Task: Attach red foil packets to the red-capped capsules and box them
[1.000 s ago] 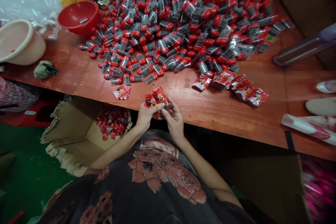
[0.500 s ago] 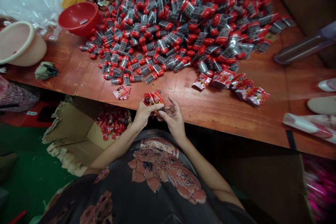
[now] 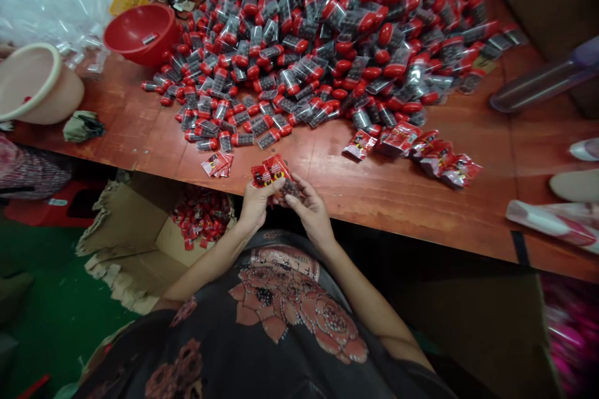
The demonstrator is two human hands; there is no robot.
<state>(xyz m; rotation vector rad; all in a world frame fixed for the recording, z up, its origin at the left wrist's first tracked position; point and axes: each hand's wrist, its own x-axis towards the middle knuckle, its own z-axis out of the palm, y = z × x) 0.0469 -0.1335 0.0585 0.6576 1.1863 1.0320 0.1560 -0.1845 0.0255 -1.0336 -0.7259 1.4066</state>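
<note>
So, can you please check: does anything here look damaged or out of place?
Yes. The cardboard box under the table edge looks damaged, because its flaps are torn and ragged. Also, one small grey item lies alone in the red basin, apart from the big heap.

**Surface** (image 3: 397, 206): reddish-brown, with visible wood grain.
**Capsules** (image 3: 299, 31): clear plastic with red end caps and dark grey gridded contents.
**Sachets** (image 3: 397, 140): red, with yellow and black print.
**Bowl** (image 3: 140, 34): solid red.
**Basin** (image 3: 37, 84): cream.
**Basket** (image 3: 128, 1): yellow.
**Cardboard box** (image 3: 126, 230): plain brown.
**Floor** (image 3: 60, 318): green.
**Shirt** (image 3: 281, 299): black, patterned with large salmon-pink roses and pale dotted outlines.
**Rolled sheet** (image 3: 552, 224): pink and white.
</note>
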